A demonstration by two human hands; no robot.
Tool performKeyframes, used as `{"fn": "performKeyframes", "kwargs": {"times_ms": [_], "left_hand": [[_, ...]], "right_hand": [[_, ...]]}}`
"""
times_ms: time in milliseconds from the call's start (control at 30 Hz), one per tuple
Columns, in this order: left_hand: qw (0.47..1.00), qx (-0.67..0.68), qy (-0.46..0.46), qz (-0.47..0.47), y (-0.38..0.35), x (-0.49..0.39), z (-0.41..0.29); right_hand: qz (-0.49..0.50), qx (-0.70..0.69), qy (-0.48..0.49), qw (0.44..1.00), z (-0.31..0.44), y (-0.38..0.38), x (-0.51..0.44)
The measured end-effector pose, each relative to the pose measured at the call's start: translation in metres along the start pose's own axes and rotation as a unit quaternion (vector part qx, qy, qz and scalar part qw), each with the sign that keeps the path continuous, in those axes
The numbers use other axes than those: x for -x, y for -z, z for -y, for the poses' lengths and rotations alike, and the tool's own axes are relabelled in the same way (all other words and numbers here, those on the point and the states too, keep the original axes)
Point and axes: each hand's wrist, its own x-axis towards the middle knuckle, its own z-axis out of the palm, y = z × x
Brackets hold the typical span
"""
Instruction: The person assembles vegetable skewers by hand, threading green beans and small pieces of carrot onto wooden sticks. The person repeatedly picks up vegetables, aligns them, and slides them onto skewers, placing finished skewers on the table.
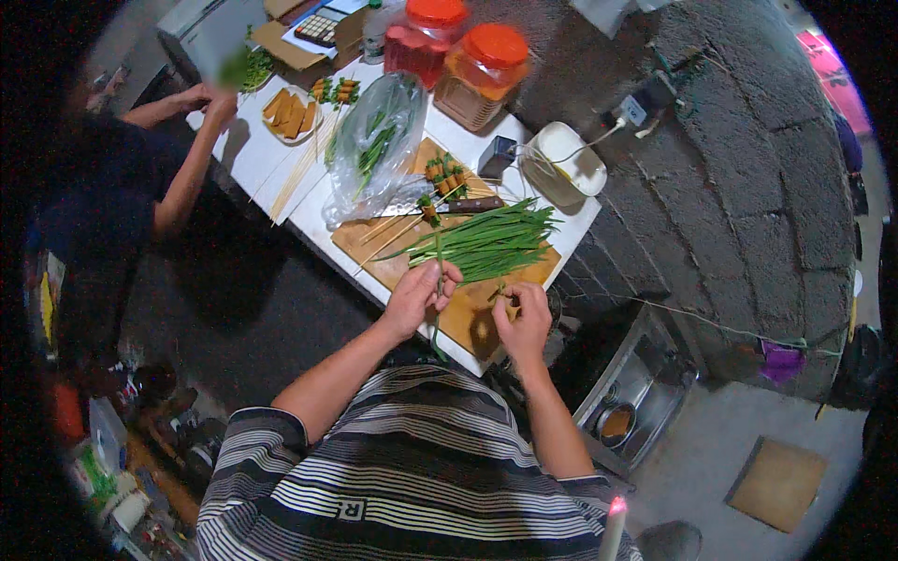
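My left hand (415,298) pinches a thin green chive stalk (438,336) whose lower end hangs past the front edge of the wooden cutting board (466,319). To its right, my right hand (526,319) holds a small brownish-green piece (497,292) between thumb and fingers; what it is cannot be made out. Just beyond both hands, a bunch of green chives (491,242) lies across the board. Behind the chives is a knife with a wooden handle (477,204). Skewered brown rolls with green filling (446,177) rest near the knife, and a single skewered roll (428,210) lies closer.
A plastic bag of greens (375,140), bare skewers (298,175) and a plate of brown slices (289,116) are on the white table (312,217). Red-lidded jars (484,77) and a white container (567,165) stand behind. Another person's hands (210,102) are at the left.
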Motion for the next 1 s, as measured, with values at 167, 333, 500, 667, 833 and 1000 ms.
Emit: {"fn": "performKeyframes", "kwargs": {"times_ms": [167,333,500,667,833,1000], "left_hand": [[0.996,-0.074,-0.034,0.039,-0.045,-0.02,-0.003],[0.976,-0.131,-0.159,0.075,-0.079,-0.031,-0.014],[0.985,-0.116,-0.119,0.041,-0.099,-0.031,-0.019],[0.995,-0.082,-0.054,0.025,-0.101,-0.037,-0.019],[0.963,-0.217,-0.145,0.07,-0.092,-0.053,-0.032],[0.939,-0.243,-0.073,0.233,-0.09,-0.06,-0.053]], "right_hand": [[0.062,-0.106,-0.154,0.98,0.074,0.036,-0.028],[-0.006,-0.142,-0.134,0.981,0.084,0.049,-0.046],[-0.027,-0.205,-0.135,0.969,0.077,0.054,-0.045],[-0.004,-0.294,-0.162,0.942,0.073,0.062,-0.043],[-0.022,-0.128,-0.13,0.983,0.062,0.098,-0.069],[0.212,-0.313,-0.093,0.921,0.042,0.116,-0.134]]}}
